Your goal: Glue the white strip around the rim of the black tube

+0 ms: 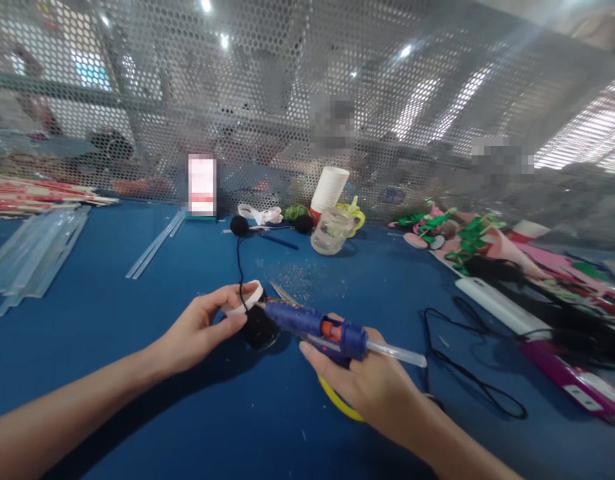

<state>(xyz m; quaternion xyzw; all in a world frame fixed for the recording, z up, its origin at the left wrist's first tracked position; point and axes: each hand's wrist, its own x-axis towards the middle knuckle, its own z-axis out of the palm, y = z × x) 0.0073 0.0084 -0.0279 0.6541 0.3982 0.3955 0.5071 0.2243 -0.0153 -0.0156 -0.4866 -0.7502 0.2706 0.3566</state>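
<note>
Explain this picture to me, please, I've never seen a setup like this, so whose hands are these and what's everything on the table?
There's no machine here: these are one person's bare hands. The single picture comes from a camera on that person's head, looking forward and down.

The left hand holds a black piece with a white rim; I can't tell what it is. The right hand holds a blue glue gun, its nozzle pointed at that rim.

On the blue table are translucent glue sticks at the picture's left, a clear jar and stacked white cups further back, and a purple-and-white power strip at the right.
</note>
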